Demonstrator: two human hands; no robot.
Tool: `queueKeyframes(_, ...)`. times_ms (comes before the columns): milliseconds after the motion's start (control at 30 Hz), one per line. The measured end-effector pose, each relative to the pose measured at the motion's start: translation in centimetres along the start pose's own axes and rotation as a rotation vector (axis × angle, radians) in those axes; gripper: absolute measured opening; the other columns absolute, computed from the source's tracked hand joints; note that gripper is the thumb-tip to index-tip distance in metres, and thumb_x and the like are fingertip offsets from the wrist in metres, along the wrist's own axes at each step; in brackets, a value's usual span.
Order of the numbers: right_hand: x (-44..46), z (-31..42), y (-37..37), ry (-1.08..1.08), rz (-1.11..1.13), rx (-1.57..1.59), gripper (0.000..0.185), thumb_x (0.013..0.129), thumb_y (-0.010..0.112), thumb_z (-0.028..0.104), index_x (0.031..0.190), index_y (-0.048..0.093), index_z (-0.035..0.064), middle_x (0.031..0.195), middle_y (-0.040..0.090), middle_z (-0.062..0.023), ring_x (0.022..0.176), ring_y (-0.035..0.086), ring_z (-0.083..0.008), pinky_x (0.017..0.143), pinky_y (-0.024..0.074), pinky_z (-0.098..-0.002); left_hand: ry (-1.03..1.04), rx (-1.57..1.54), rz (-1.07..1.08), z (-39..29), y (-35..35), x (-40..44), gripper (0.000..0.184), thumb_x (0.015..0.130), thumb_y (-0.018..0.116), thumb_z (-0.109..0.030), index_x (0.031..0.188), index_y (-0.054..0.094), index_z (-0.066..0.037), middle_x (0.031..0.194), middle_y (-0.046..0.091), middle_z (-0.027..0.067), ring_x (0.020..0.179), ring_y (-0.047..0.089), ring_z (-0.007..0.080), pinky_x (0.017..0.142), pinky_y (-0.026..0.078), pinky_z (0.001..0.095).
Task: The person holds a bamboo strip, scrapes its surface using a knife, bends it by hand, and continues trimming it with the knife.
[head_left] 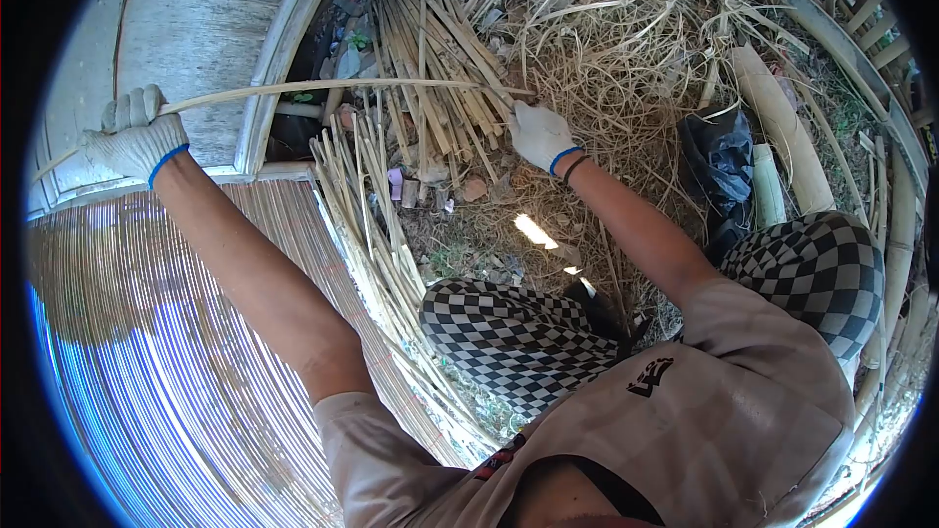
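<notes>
A long, thin bamboo strip (323,86) stretches between my two gloved hands, slightly bowed. My left hand (134,132), in a white knit glove with a blue cuff, is wrapped round the strip at the far left, in front of a pale wooden panel. The strip's other end reaches my right hand (540,135), gloved alike, with its fingers closed at the upper middle. Something narrow shows beside those fingers, but I cannot make out whether it is a tool. Under the strip lies a fanned bundle of split bamboo sticks (445,59).
Curly bamboo shavings (626,68) cover the ground beyond my right hand. A black plastic bag (724,161) and a thick bamboo piece (782,127) lie at the right. More strips (367,196) lie beside a slatted bamboo screen (176,303) at the lower left. My knees are bent in front.
</notes>
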State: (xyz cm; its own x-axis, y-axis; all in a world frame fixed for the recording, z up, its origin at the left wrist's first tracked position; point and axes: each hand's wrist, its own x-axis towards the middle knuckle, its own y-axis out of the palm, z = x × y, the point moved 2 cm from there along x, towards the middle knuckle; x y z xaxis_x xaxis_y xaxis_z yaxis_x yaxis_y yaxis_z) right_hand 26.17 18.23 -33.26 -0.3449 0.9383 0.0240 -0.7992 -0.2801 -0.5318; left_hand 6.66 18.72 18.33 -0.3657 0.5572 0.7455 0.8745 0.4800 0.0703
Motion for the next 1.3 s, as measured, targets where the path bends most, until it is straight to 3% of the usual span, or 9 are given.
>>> queueKeyframes(167, -0.9, -11.4, 4.7, 0.345, 0.275, -0.084, 0.031, 0.097, 0.057, 0.024, 0.111, 0.069, -0.0012, 0.104, 0.073, -0.0245, 0.097, 0.072, -0.0392, 0.082, 0.0581, -0.0485, -0.002, 0.055, -0.097, -1.1, 2.4, -1.9, 0.054, 0.106, 0.034, -0.057, 0.068, 0.027, -0.019, 0.053, 0.020, -0.0020, 0.045, 0.012, 0.0134, 0.042, 0.018, 0.0285)
queueKeyframes(400, -1.1, -8.9, 4.0, 0.551, 0.312, 0.132, 0.042, 0.100, 0.056, 0.029, 0.127, 0.062, -0.0023, 0.104, 0.073, -0.0225, 0.096, 0.072, -0.0365, 0.084, 0.0582, -0.0472, 0.070, 0.126, -0.250, -3.1, 2.2, -5.4, 0.052, 0.109, 0.037, -0.053, 0.071, 0.030, -0.018, 0.056, 0.021, -0.0024, 0.048, 0.016, 0.0121, 0.044, 0.022, 0.0296)
queueKeyframes(433, -1.5, -7.9, 2.9, 0.587, 0.314, 0.192, 0.050, 0.099, 0.058, 0.031, 0.136, 0.054, -0.0020, 0.098, 0.072, -0.0217, 0.082, 0.073, -0.0301, 0.070, 0.0605, -0.0435, 0.067, 0.111, -0.264, -3.6, 1.9, -6.5, 0.051, 0.108, 0.043, -0.049, 0.070, 0.033, -0.017, 0.059, 0.022, -0.0011, 0.053, 0.021, 0.0153, 0.056, 0.040, 0.0324)
queueKeyframes(533, -1.8, -5.3, 1.6, 0.639, 0.283, 0.581, 0.054, 0.099, 0.061, 0.033, 0.139, 0.050, -0.0004, 0.096, 0.072, -0.0204, 0.066, 0.070, -0.0221, 0.056, 0.0585, -0.0370, -0.031, -0.031, -0.043, -5.7, -0.2, -7.4, 0.049, 0.104, 0.055, -0.050, 0.071, 0.042, -0.015, 0.060, 0.033, 0.0006, 0.056, 0.038, 0.0190, 0.084, 0.053, 0.0446)
queueKeyframes(567, -2.2, -4.7, 1.2, 0.647, 0.268, 0.763, 0.051, 0.100, 0.060, 0.033, 0.138, 0.049, 0.0008, 0.093, 0.071, -0.0192, 0.061, 0.067, -0.0195, 0.051, 0.0575, -0.0350, -0.084, -0.083, 0.084, -6.5, -0.8, -7.6, 0.045, 0.098, 0.065, -0.047, 0.074, 0.052, -0.011, 0.069, 0.049, 0.0044, 0.074, 0.056, 0.0252, 0.110, 0.042, 0.0594)
queueKeyframes(667, -2.3, -4.8, 2.2, 0.678, 0.367, 1.439, 0.038, 0.103, 0.057, 0.031, 0.129, 0.052, 0.0042, 0.085, 0.071, -0.0153, 0.052, 0.063, -0.0178, 0.047, 0.0571, -0.0334, -0.148, -0.123, 0.154, -7.5, -0.5, -7.8, 0.041, 0.096, 0.069, -0.044, 0.079, 0.057, -0.009, 0.082, 0.059, 0.0087, 0.090, 0.062, 0.0285, 0.115, 0.038, 0.0624)
queueKeyframes(800, -3.5, -4.7, 0.9, 0.649, 0.462, 1.313, 0.023, 0.104, 0.053, 0.025, 0.099, 0.058, 0.0033, 0.073, 0.068, -0.0130, 0.049, 0.061, -0.0207, 0.044, 0.0549, -0.0351, -0.195, -0.199, 0.085, -6.1, -0.9, -7.3, 0.028, 0.104, 0.060, -0.033, 0.093, 0.053, -0.008, 0.080, 0.046, 0.0053, 0.075, 0.050, 0.0230, 0.087, 0.049, 0.0529)
queueKeyframes(967, -3.5, -0.3, -4.8, 0.409, 0.413, 1.029, 0.023, 0.092, 0.059, 0.018, 0.075, 0.062, 0.0025, 0.063, 0.064, -0.0094, 0.051, 0.062, -0.0211, 0.045, 0.0488, -0.0337, -0.078, -0.134, -0.039, -6.8, 0.3, -9.9, 0.031, 0.107, 0.053, -0.035, 0.098, 0.050, -0.006, 0.080, 0.041, 0.0050, 0.069, 0.044, 0.0207, 0.082, 0.051, 0.0511)
queueKeyframes(1300, -3.1, 10.9, -15.7, -0.056, 0.291, 0.967, 0.037, 0.097, 0.070, 0.024, 0.125, 0.061, 0.0022, 0.071, 0.063, -0.0029, 0.052, 0.059, -0.0123, 0.045, 0.0480, -0.0247, -0.096, -0.297, -0.078, -7.5, 0.4, -9.8, 0.058, 0.108, 0.029, -0.058, 0.099, 0.050, -0.005, 0.080, 0.049, 0.0096, 0.069, 0.050, 0.0245, 0.072, 0.052, 0.0491)
